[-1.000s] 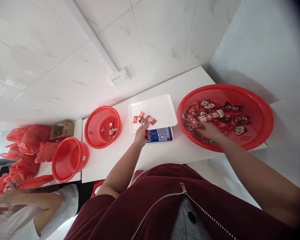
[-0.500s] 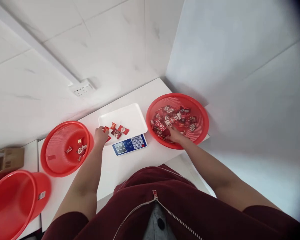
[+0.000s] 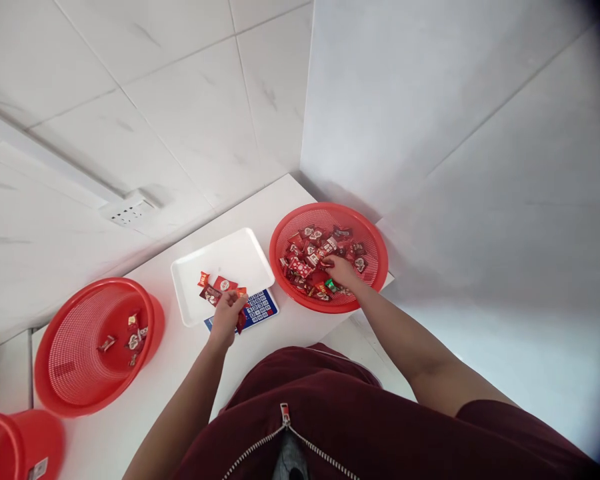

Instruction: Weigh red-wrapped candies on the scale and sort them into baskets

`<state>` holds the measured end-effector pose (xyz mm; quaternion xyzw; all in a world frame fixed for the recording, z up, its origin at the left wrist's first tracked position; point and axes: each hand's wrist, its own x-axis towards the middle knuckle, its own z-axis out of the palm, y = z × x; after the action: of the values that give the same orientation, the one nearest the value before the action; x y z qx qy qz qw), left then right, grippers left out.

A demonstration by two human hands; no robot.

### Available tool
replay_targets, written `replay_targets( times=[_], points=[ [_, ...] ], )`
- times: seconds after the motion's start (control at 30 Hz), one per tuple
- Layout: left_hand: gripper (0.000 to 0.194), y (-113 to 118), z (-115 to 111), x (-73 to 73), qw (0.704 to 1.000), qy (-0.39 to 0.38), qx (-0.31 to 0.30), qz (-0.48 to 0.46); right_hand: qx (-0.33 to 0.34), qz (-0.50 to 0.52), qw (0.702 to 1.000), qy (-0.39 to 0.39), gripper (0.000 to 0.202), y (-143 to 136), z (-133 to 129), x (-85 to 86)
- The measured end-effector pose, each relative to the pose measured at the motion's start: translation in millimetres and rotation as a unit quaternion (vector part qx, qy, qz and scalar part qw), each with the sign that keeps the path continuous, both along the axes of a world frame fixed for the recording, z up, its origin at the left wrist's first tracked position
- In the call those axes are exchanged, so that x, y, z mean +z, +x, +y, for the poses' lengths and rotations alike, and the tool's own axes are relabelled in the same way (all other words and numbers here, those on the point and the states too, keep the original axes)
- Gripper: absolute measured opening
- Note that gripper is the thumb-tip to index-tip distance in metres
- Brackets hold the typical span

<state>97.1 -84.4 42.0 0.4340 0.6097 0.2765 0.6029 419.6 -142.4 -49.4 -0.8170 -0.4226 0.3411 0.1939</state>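
My left hand is closed on red-wrapped candies over the near right edge of the white tray, beside the scale's blue keypad. Several wrapped candies lie on the tray. My right hand reaches into the right red basket, its fingers bent among many red-wrapped candies. What those fingers hold, if anything, is too small to make out. One green-wrapped candy lies just below this hand.
A second red basket with several candies stands at the left. Part of another red container shows at the lower left. The white table meets a tiled wall with a socket.
The view has shifted. My left hand has moved right across the tray to the keypad with candies in it. My right hand has moved a little within its basket, and a green candy now shows.
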Motion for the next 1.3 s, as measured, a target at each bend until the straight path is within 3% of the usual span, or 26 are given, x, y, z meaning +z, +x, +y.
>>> replay_targets(
  times=[0.13, 0.3, 0.37, 0.43, 0.57, 0.67, 0.77, 0.83, 0.93, 1.07, 1.2, 1.3],
  points=[
    [0.035, 17.8, -15.9, 6.5, 0.997, -0.038, -0.055, -0.033, -0.037, -0.115, 0.992, 0.020, 0.046, 28.7, 5.6, 8.5],
    [0.033, 19.8, -18.4, 8.2, 0.997, -0.049, -0.038, -0.034, 0.054, -0.173, 0.980, -0.081, 0.081, 35.4, 9.1, 3.6],
    [0.033, 17.7, -18.8, 6.6, 0.998, -0.052, -0.024, -0.032, 0.060, -0.174, 0.980, -0.081, 0.080, 28.3, 9.7, -1.2],
    [0.032, 15.3, -20.1, 5.0, 0.998, -0.054, -0.018, -0.036, 0.022, -0.160, 0.986, -0.049, 0.070, 21.8, 9.6, -4.2],
    [0.033, 12.5, -23.7, 6.3, 0.998, -0.057, -0.012, -0.032, -0.101, 0.022, 0.995, 0.008, 0.054, 20.1, 6.0, 0.7],
    [0.036, 13.5, -25.4, 10.5, 0.996, -0.084, -0.010, -0.037, -0.164, 0.175, 0.971, 0.006, 0.051, 23.4, -1.2, 13.4],
    [0.038, 17.5, -26.9, 14.7, 0.989, -0.129, -0.019, -0.064, -0.242, 0.385, 0.890, 0.020, 0.060, 22.1, -11.4, 30.2],
    [0.039, 22.3, -28.3, 17.3, 0.985, -0.149, -0.028, -0.085, -0.257, 0.483, 0.836, 0.041, 0.055, 18.2, -18.2, 41.4],
    [0.038, 33.2, -30.3, 22.0, 0.979, -0.164, -0.041, -0.112, -0.245, 0.536, 0.804, 0.074, 0.036, 11.2, -25.4, 55.5],
    [0.034, 55.5, -30.9, 29.2, 0.971, -0.184, -0.068, -0.138, -0.217, 0.554, 0.797, 0.101, 0.023, 6.0, -28.3, 66.0],
    [0.032, 78.8, -30.7, 32.4, 0.964, -0.197, -0.099, -0.147, -0.242, 0.564, 0.783, 0.103, 0.020, 3.7, -29.3, 67.7],
    [0.032, 90.6, -31.3, 30.7, 0.961, -0.203, -0.104, -0.154, -0.266, 0.535, 0.797, 0.086, 0.025, -0.3, -32.4, 67.7]
  ],
)
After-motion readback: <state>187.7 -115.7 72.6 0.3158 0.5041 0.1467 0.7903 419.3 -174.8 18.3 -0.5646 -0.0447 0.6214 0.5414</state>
